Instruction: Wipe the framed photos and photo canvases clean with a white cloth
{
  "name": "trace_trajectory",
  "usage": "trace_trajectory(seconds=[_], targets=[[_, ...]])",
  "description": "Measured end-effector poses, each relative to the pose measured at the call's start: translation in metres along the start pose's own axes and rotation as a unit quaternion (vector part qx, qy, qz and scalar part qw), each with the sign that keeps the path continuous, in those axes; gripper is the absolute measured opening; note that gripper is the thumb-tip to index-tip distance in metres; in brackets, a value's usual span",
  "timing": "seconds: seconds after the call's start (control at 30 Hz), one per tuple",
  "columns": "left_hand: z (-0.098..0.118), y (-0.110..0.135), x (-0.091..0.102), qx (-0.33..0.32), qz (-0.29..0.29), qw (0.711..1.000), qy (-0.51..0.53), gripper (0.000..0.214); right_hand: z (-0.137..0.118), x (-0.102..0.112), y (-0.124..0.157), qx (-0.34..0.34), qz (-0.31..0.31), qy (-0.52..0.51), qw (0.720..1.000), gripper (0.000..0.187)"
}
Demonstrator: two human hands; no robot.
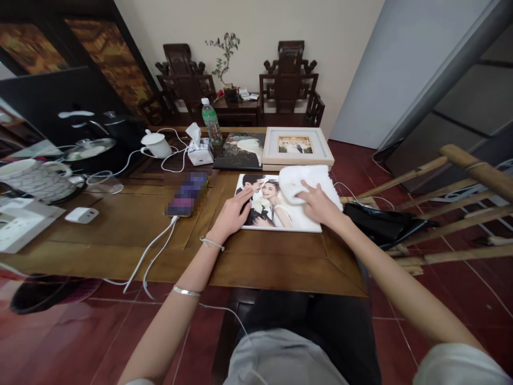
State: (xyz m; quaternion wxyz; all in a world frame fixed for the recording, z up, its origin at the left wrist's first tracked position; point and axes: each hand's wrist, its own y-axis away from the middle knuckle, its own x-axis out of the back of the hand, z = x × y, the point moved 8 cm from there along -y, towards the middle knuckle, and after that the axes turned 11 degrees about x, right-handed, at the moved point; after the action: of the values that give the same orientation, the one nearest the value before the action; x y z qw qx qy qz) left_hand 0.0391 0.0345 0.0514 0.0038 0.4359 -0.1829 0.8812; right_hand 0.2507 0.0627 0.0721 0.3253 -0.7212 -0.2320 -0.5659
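Note:
A photo panel (262,214) with a wedding couple on it lies flat on the wooden table in front of me. My left hand (232,214) rests on its left edge, fingers stretched out and laid on the picture. Over the right part of the panel is a fluffy white cloth (320,179), bunched and covering the upper right corner. My right hand (318,203) grips and presses this cloth against the picture, some fingers stretched over it and others partly hidden in its folds.
Behind the panel lie a framed photo (296,160) and a dark photo panel (234,152). A bottle (211,123), tissue box (200,152), lidded cup (156,144) and phone (187,195) with cables stand leftward. A black bag (374,224) and wooden rack (460,160) are at right.

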Motion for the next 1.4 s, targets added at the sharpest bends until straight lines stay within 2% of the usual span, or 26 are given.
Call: trace_trajectory(seconds=[0.23,0.3,0.37,0.47,0.6,0.77,0.87,0.97,1.07,1.17,1.3,1.4], targets=[[0.002,0.001,0.001,0.000,0.000,1.000,-0.003,0.044,-0.091,-0.004,0.076,0.089,-0.061,0.021,0.994,0.050],[0.002,0.001,0.001,0.001,0.000,1.000,0.000,0.044,-0.107,-0.003,0.085,0.104,-0.083,0.008,0.991,0.047],[0.002,0.001,0.001,0.002,0.000,1.000,0.000,0.043,-0.110,0.000,0.085,0.105,-0.095,-0.008,0.990,0.048],[0.001,0.001,0.002,-0.001,-0.002,1.000,0.005,0.043,-0.095,0.004,0.067,0.089,-0.091,-0.026,0.992,0.051],[0.000,0.001,0.003,0.000,-0.003,1.000,0.012,0.042,-0.055,0.004,0.024,0.056,-0.079,-0.028,0.995,0.054],[-0.001,0.001,0.003,0.001,-0.002,1.000,0.011,0.042,-0.014,0.007,-0.026,0.069,-0.054,-0.037,0.995,0.060],[-0.001,0.001,0.003,-0.003,-0.004,1.000,0.008,0.042,-0.001,0.009,-0.041,0.056,-0.035,-0.045,0.997,0.058],[-0.001,0.001,0.003,0.001,-0.004,1.000,0.004,0.042,0.000,0.005,-0.042,0.039,-0.029,-0.035,0.998,0.060],[-0.001,0.001,0.002,0.002,-0.005,1.000,0.006,0.042,-0.014,-0.001,-0.027,0.027,-0.026,-0.001,0.999,0.060],[0.000,0.001,0.002,-0.001,-0.003,1.000,0.013,0.042,-0.041,-0.008,0.002,0.025,-0.041,0.017,0.999,0.057],[0.001,0.001,0.002,0.006,0.002,1.000,0.014,0.041,-0.090,-0.008,0.050,0.063,-0.068,0.013,0.996,0.051],[0.002,0.001,0.002,0.006,0.005,1.000,0.014,0.041,-0.117,-0.006,0.072,0.098,-0.104,-0.007,0.990,0.047]])
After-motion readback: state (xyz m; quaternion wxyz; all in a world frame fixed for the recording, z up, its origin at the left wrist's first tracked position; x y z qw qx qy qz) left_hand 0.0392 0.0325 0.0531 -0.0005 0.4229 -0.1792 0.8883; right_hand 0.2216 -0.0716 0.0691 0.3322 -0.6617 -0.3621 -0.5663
